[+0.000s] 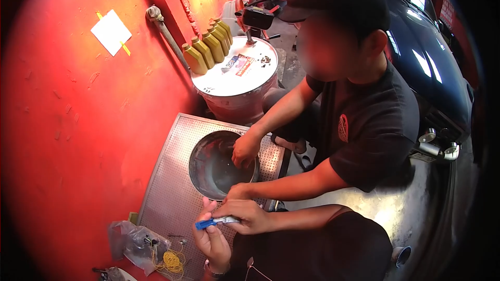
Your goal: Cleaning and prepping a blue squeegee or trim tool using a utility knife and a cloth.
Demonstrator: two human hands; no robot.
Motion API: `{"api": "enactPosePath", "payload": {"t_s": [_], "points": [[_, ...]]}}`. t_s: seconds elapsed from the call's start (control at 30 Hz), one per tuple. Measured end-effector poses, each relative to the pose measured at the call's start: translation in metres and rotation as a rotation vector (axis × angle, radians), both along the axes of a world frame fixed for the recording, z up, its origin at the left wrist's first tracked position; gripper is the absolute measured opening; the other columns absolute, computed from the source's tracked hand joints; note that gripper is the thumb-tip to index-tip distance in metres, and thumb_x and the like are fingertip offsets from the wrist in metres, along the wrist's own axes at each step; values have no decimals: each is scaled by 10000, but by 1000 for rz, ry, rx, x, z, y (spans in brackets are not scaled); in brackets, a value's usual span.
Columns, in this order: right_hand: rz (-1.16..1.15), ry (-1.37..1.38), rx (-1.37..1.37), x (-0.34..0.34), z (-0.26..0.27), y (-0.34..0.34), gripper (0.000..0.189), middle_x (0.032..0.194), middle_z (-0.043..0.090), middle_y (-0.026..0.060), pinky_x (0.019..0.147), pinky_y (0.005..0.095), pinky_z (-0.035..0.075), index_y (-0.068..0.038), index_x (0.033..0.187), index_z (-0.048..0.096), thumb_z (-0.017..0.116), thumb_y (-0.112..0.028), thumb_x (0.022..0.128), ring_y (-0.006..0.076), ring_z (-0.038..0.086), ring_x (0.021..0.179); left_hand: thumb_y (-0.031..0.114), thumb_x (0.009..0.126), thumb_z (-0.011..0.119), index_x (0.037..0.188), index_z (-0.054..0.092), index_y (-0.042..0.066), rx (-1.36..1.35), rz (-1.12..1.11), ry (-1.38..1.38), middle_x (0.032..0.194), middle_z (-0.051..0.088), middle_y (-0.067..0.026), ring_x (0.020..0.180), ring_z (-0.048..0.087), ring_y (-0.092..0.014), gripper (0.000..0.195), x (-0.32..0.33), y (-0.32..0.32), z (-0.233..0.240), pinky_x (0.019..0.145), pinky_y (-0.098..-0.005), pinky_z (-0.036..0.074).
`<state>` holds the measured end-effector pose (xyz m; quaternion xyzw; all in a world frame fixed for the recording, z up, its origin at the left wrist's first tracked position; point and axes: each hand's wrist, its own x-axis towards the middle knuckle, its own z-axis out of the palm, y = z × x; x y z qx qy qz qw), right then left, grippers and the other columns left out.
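Note:
My left hand (214,244), with a bracelet at its wrist, pinches a small blue plastic piece (204,224) between thumb and fingers. In my right hand (250,217) is a crumpled white cloth or tissue (226,219), which meets the blue piece; the exact contact is partly hidden by my fingers. Just beyond both hands a round metal basin (197,185) of cloudy liquid sits on a perforated metal sheet (168,187). A co-worker's hand (247,149) reaches into this basin, and the co-worker's other hand (237,193) is at the near rim, close to my right hand.
A co-worker (367,125) in a black cap crouches at right. Behind the basin, a white-topped drum (218,86) carries several gold bottles (213,47). Clear plastic bags (144,242) and yellow cord (173,262) lie at lower left, beside a red wall (78,144). A dark car (425,54) stands behind.

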<state>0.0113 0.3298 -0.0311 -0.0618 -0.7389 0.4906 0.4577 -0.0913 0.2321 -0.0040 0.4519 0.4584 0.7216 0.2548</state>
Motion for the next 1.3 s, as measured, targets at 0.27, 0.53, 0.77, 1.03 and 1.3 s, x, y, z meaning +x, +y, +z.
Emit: {"api": "enactPosePath", "payload": {"t_s": [0.27,0.53,0.77,1.03,1.3], "points": [[131,-48,-388,-1,-5,-5,225,948,694,95,790,302,514,-4,1074,646,694,-51,859,174,677,894,192,1033,443,1216,455,-6,-71,-17,-38,1340,515,-282,1394,352,-412,270,0,-9,0,1159,-535,224],[184,-76,-245,2,0,-11,163,900,663,122,733,341,496,2,1017,634,668,-59,870,227,663,837,175,1035,428,1243,435,1,-66,3,91,1360,493,-315,1414,322,-414,272,-1,-18,1,1160,-523,217],[133,-72,-125,7,2,-15,179,902,628,139,750,362,488,2,1010,615,661,-30,841,289,634,847,136,1026,437,1266,431,10,-63,11,75,1403,449,-326,1425,307,-404,271,2,-24,-2,1144,-482,255],[19,-29,-91,8,-3,-27,220,960,646,104,809,344,508,-10,1022,649,659,24,805,251,649,927,149,1029,459,1272,438,24,-15,-20,-55,1416,445,-311,1420,320,-397,273,8,-21,0,1145,-476,253],[-47,28,-126,15,8,-32,233,925,643,93,780,327,507,-21,997,652,634,67,783,243,650,864,139,1040,443,1284,434,32,-47,-120,-176,1430,437,-303,1399,374,-353,267,14,-24,-1,1147,-456,262]]}}
